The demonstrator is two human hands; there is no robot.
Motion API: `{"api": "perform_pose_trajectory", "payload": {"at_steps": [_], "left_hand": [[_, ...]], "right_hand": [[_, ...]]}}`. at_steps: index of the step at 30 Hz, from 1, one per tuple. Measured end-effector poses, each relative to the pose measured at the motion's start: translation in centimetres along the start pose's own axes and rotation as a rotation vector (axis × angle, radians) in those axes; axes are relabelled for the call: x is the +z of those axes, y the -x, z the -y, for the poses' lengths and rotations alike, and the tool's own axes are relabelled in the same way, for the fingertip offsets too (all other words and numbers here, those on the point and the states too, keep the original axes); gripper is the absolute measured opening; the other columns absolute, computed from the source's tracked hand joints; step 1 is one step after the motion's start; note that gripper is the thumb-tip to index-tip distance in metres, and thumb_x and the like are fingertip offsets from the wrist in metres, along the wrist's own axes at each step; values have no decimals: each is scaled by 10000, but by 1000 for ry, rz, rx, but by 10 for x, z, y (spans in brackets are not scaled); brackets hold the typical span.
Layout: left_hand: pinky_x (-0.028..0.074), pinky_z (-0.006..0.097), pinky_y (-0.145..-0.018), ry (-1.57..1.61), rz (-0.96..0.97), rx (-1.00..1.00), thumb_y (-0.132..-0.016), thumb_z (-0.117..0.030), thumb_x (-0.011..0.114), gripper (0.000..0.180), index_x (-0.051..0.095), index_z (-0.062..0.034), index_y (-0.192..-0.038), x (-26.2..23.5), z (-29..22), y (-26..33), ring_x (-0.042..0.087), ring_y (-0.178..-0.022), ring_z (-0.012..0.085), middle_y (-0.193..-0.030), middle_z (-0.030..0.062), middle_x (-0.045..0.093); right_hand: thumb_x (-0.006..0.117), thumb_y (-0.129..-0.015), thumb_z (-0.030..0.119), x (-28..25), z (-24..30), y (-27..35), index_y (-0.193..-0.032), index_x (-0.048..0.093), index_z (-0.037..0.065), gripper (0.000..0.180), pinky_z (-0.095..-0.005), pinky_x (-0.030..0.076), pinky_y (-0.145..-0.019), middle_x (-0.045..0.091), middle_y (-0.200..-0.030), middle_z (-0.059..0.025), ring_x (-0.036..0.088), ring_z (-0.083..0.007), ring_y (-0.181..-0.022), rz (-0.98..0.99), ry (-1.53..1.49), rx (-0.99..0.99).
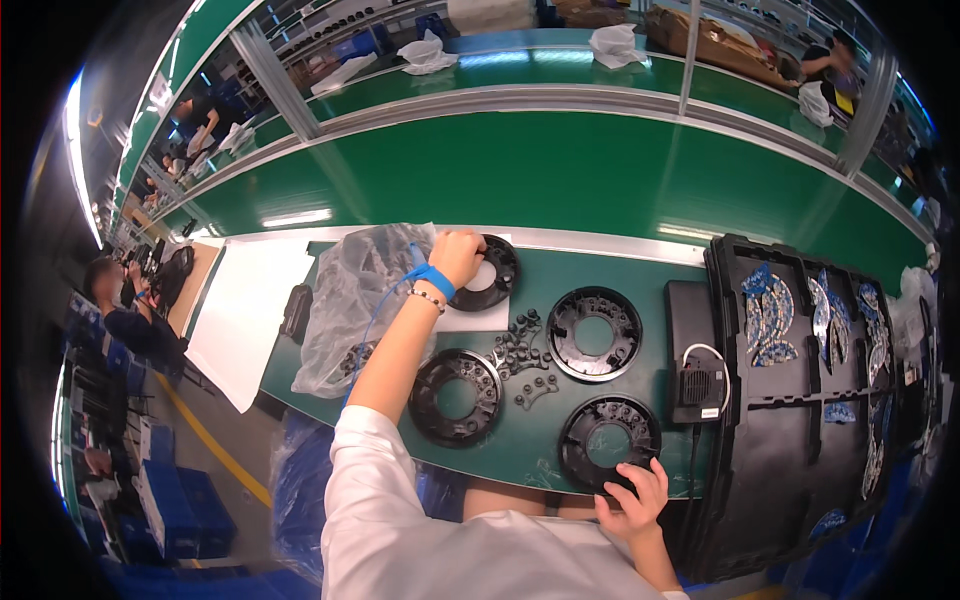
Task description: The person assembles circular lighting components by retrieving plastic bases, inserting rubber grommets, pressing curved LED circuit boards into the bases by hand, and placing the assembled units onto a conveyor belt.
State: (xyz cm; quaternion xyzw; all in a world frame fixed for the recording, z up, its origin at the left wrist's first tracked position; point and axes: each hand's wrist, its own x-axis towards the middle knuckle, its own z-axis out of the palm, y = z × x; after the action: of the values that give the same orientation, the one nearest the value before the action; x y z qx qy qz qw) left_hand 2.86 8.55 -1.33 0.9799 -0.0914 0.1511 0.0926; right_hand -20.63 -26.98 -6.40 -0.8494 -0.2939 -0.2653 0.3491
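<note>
Near edge of the green tabletop (560,290): right hand (633,492) rests with curled fingers on the front rim of the nearest black ring plate (609,440), gripping or pinning its edge; the fingers lie over the rim, and whether they close under it cannot be told. Left of that, a second black ring plate (455,396) lies flat, untouched, just beside the left forearm. Between the plates sits a loose heap of small black clips (520,355). Farther back, a third ring plate (594,333) lies free. Farthest, the left hand (457,256), blue wrist strap (431,279) on, reaches out and closes on the near-left rim of the far ring plate (487,272), which sits on a white sheet (470,312), just beside a crumpled clear plastic bag (355,300). Judgement: the step in hand looks like placing or taking plates, one hand per plate. The next move calls for a firm rim grip and a clean lift clear of the clips. To the right stands a black tray (800,440) of blue-patterned arc pieces.
</note>
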Motion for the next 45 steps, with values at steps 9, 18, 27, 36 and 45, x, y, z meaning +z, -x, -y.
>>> {"api": "perform_pose_trajectory", "payload": {"at_steps": [9, 18, 27, 36, 45], "left_hand": [[209, 571, -945, -131, -186, 114, -740, -135, 603, 142, 607, -93, -875, -69, -34, 19, 574, -881, 236, -907, 60, 619], [398, 443, -874, -114, -704, 337, -883, -129, 434, 285, 529, 95, -1031, -205, -81, 205, 537, -963, 358, -1060, 261, 541], [485, 266, -513, 850, -336, -104, -784, 76, 459, 143, 559, 53, -885, -56, -189, 267, 581, -583, 197, -794, 167, 588], [476, 275, -583, 1109, -339, -166, -835, 35, 425, 185, 537, 53, -982, -34, -196, 257, 557, -659, 191, -832, 151, 564], [442, 202, -493, 1005, -457, -120, -808, 74, 438, 187, 542, 44, -960, -33, -188, 250, 503, -566, 108, -765, 106, 542]], "right_hand": [[697, -576, 139, -3, -4, -14, -783, 599, 98, 232, -446, 362, -905, 576, -1009, -93, 556, -270, -920, 19, -151, 50], [690, -632, 140, -97, 28, -33, -855, 593, 67, 254, -400, 456, -840, 561, -1041, -111, 562, -280, -943, -103, -143, -152], [590, -661, -18, -250, -125, -67, -860, 603, 50, 211, -354, 440, -798, 566, -1005, -108, 540, -281, -928, -53, 706, 398], [630, -575, -4, -246, -195, -57, -870, 615, 41, 298, -330, 437, -819, 545, -951, -99, 527, -266, -944, 293, 723, 637], [586, -606, 50, -234, -195, -45, -803, 595, 61, 198, -349, 454, -753, 556, -902, -86, 527, -263, -881, 360, 854, 496]]}}
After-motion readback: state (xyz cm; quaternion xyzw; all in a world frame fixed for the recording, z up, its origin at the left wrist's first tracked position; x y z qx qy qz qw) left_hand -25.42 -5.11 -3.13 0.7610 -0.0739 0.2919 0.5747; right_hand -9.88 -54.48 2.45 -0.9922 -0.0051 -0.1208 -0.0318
